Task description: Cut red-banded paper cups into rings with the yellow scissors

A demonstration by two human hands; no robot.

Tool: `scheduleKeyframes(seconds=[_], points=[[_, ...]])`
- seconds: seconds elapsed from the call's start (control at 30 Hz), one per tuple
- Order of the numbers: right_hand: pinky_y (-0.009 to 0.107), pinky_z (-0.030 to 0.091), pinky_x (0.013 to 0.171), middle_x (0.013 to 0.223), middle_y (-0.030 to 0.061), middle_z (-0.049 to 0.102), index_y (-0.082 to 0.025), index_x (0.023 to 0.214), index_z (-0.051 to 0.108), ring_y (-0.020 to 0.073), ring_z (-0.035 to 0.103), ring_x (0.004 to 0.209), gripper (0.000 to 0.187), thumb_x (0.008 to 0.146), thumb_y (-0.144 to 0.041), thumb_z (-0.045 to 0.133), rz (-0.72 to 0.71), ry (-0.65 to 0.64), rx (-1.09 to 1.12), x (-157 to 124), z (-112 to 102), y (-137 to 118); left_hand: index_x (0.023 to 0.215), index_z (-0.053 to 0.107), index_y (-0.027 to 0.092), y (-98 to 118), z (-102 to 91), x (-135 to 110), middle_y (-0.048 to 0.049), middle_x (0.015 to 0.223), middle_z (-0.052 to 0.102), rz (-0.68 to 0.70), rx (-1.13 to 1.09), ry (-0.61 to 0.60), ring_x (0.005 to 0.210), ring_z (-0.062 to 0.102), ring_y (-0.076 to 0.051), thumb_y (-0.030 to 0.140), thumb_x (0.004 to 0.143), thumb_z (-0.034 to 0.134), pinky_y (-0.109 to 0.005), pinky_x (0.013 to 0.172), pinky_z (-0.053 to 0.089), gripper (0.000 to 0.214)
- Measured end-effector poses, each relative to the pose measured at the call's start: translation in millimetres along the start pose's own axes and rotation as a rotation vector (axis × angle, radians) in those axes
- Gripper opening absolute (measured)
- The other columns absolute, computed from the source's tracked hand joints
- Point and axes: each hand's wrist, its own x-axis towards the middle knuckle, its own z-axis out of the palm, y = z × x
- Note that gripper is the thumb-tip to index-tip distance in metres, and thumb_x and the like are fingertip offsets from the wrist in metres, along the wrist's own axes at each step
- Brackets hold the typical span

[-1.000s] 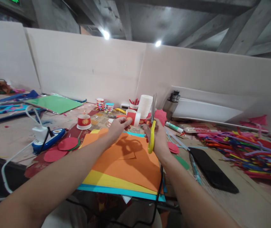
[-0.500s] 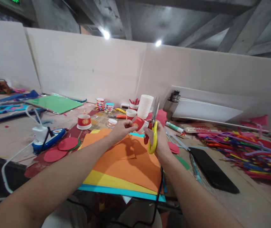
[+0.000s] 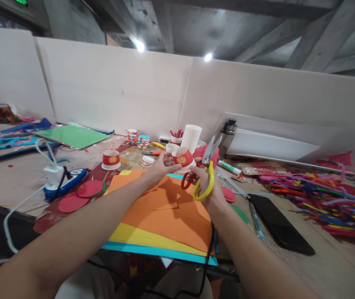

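Note:
A red paper cup (image 3: 182, 159) with a gold emblem hangs over the orange sheet (image 3: 161, 209), its white rim facing down and tilted. My left hand (image 3: 162, 167) is closed on its left side, thumb toward me. In my right hand (image 3: 212, 190) are scissors (image 3: 207, 159) with one yellow and one red handle loop. Their blades point up and stand apart, to the right of the cup. The fingertips of my right hand are at the cup's lower right edge; whether they press on it I cannot tell.
Another red cup (image 3: 111, 160) stands upside down at left. Behind my hands rises a stack of white cups (image 3: 191, 138). Red paper discs (image 3: 74, 202) and a blue power strip (image 3: 62, 185) are on the left. A black phone (image 3: 280, 224) and colourful pipe cleaners (image 3: 329, 191) lie right.
The cup has turned so that its emblem faces me more fully. The scissors have tilted to the right, and their blades and handle loops have spread apart.

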Motion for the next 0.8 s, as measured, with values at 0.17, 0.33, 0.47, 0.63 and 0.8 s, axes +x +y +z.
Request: scheduleKeyframes(seconds=[0.17, 0.33, 0.47, 0.63, 0.8], points=[[0.022, 0.046, 0.044, 0.057, -0.0075, 0.056, -0.022, 0.088, 0.051, 0.0109, 0.055, 0.046, 0.035, 0.059, -0.028, 0.069, 0.077, -0.028, 0.002, -6.4, 5.2, -0.9, 0.113, 0.059, 0.017, -0.5, 3.9, -3.5, -0.0106, 0.114, 0.064, 0.005, -0.072, -0.181, 0.095, 0.062, -0.02, 0.037, 0.067, 0.081, -0.031, 0.077, 0.049, 0.054], [0.023, 0.043, 0.04, 0.06, -0.007, 0.056, -0.023, 0.089, 0.051, 0.0114, 0.052, 0.046, 0.035, 0.062, -0.032, 0.071, 0.02, -0.046, -0.086, -3.7, 3.9, 7.7, 0.11, 0.063, 0.017, -1.0, -2.2, 1.2, -0.0092, 0.11, 0.067, 0.031, -0.003, -0.071, 0.089, 0.061, -0.017, 0.04, 0.066, 0.081, -0.026, 0.068, 0.046, 0.053], [0.022, 0.045, 0.045, 0.066, -0.0073, 0.054, -0.024, 0.092, 0.052, 0.0105, 0.053, 0.053, 0.037, 0.064, -0.037, 0.073, -0.018, 0.028, -0.138, 3.9, -2.8, 15.7, 0.113, 0.062, 0.019, 2.4, -2.7, -0.2, -0.0082, 0.114, 0.066, -0.017, 0.01, -0.063, 0.092, 0.062, -0.018, 0.042, 0.065, 0.08, -0.024, 0.066, 0.045, 0.055], [0.021, 0.042, 0.049, 0.07, -0.0076, 0.054, -0.025, 0.099, 0.054, 0.0084, 0.047, 0.053, 0.044, 0.063, -0.04, 0.076, -0.062, 0.042, -0.225, 5.2, -7.3, 15.5, 0.119, 0.059, 0.02, 1.0, -3.8, -0.2, -0.0095, 0.121, 0.064, -0.031, 0.053, -0.083, 0.102, 0.062, -0.021, 0.042, 0.067, 0.079, -0.026, 0.068, 0.046, 0.06], [0.023, 0.044, 0.053, 0.079, -0.0037, 0.06, -0.022, 0.1, 0.056, 0.0106, 0.051, 0.061, 0.045, 0.066, -0.044, 0.074, -0.045, 0.01, -0.271, 1.6, -5.7, 14.1, 0.118, 0.057, 0.019, -6.3, -6.3, 4.7, -0.0102, 0.122, 0.064, 0.009, -0.053, -0.112, 0.107, 0.062, -0.024, 0.038, 0.067, 0.08, -0.034, 0.084, 0.049, 0.059]])
